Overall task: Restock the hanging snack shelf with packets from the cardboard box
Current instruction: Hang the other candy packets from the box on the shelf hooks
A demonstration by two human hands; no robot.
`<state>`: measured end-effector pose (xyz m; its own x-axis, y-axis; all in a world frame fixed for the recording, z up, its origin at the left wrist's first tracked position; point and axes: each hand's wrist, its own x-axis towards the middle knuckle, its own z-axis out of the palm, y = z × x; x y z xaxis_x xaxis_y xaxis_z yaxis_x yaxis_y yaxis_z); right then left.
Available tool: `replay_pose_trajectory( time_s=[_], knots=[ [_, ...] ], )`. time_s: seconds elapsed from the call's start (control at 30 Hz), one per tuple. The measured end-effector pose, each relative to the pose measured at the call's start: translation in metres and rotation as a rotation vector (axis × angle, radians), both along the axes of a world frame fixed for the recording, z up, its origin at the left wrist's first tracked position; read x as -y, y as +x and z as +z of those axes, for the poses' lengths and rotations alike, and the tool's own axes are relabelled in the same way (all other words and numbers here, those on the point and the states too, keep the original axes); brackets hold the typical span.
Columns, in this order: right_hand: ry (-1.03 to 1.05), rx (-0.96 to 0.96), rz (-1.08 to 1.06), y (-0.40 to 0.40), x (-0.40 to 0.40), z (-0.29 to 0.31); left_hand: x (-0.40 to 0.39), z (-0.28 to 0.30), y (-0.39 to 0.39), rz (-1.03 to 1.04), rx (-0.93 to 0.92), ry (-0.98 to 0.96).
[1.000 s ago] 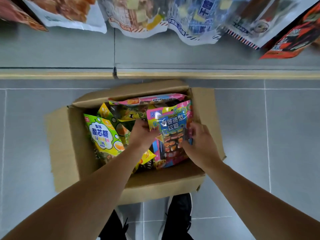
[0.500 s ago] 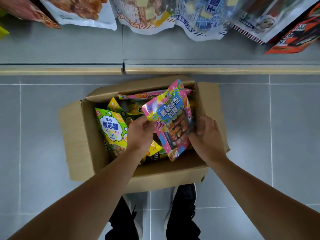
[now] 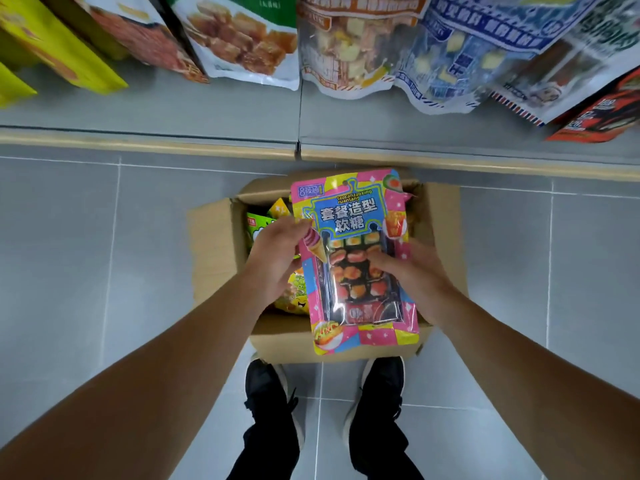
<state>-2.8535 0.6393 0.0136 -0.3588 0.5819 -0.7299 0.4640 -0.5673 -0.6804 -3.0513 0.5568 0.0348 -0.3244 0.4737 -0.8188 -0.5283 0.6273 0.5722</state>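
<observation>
We see one pink packet (image 3: pixel 353 258) held flat above the open cardboard box (image 3: pixel 214 258), face up toward the camera. Its long axis runs away from the person, with the hang-hole end toward the shelf base (image 3: pixel 149 142) and the bottom seam toward the shoes (image 3: pixel 266 382). It leans only slightly, the top edge tipped a little to the left.

Two hands carry it. The left hand (image 3: pixel 277 261) grips the packet's left edge, fingers curled under and thumb on the printed face near the ice-cream cone picture. The right hand (image 3: pixel 412 275) grips the right edge, its thumb pressed across the clear window and its fingers wrapped behind.

Inside the box we can count at least two more packets beside the left hand: a green one (image 3: pixel 258 226) and a yellow one (image 3: pixel 298 292); the held packet hides the rest of the box, so the full number cannot be told.

Along the top of the view hangs a row of packets (image 3: pixel 242 39) on the shelf; we count about seven, some cut off by the frame edge.

Two black shoes stand on the grey tiled floor (image 3: pixel 69 271), just behind the box.
</observation>
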Motion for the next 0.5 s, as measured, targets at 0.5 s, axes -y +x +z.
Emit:
replay_pose_trajectory(
  time_s=[0.5],
  knots=[
    [0.156,-0.077,-0.061,-0.059,0.022,0.287,0.033,0.264,-0.035,-0.184,-0.168,0.182]
  ],
)
